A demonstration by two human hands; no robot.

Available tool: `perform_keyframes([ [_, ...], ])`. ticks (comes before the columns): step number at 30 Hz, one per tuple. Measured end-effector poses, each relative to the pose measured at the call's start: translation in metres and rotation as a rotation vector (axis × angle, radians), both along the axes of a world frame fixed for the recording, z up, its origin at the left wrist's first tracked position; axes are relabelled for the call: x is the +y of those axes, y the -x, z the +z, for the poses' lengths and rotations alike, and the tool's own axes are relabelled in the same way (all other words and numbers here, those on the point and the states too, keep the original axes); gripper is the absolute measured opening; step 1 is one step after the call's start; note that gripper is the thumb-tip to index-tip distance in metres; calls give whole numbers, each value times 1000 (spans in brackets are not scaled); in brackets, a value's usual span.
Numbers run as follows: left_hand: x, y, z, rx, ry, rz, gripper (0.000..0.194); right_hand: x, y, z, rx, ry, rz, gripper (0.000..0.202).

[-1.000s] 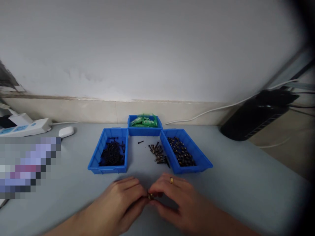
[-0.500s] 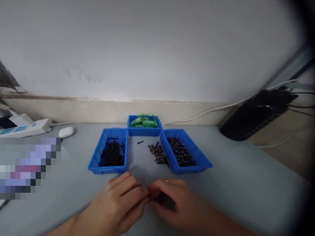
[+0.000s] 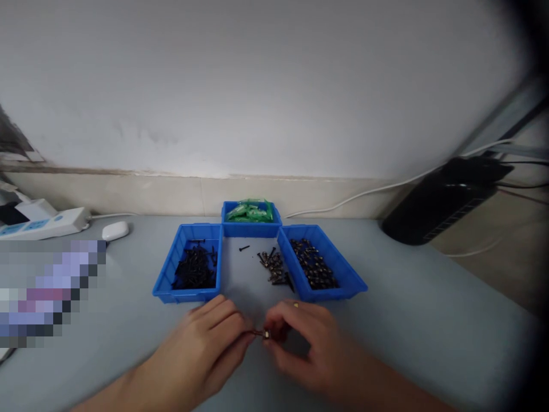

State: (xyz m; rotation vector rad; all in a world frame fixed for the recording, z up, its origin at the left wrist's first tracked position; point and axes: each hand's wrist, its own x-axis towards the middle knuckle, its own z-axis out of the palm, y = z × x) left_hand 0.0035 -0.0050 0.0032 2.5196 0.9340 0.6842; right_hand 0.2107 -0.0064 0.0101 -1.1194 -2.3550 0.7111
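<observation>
Small screw [image 3: 259,333] pinched between both hands, left hand [image 3: 205,350] and right hand [image 3: 305,348] fingertips closed on it, 3 blue trays [image 3: 187,296] just behind.

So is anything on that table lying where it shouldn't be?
Yes. A small heap of brownish screws lies loose on the table between the left tray and the right tray, not inside either. One dark screw sits alone beside it. Nothing looks damaged.
</observation>
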Motion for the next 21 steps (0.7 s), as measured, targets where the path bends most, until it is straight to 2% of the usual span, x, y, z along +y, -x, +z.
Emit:
perform_keyframes([
  [4, -2, -2, 2, 22, 158, -59, 16, -4, 0, 0, 32, -46, 28, 7],
  [9, -7, -4, 7, -3, 262, -100, 14, -6, 0, -3, 69, -94, 41, 5],
  [12, -8, -4, 6, -45, 272, -69, 12, -5, 1, -5, 63, -120, 24, 4],
  [18, -6, -5, 7, -29, 256, -83, 15, -8, 1, -2, 49, -61, 68, 7],
  [21, -5, -4, 8, -24, 260, -102, 15, -7, -2, 3, 62, -52, 105, 24],
])
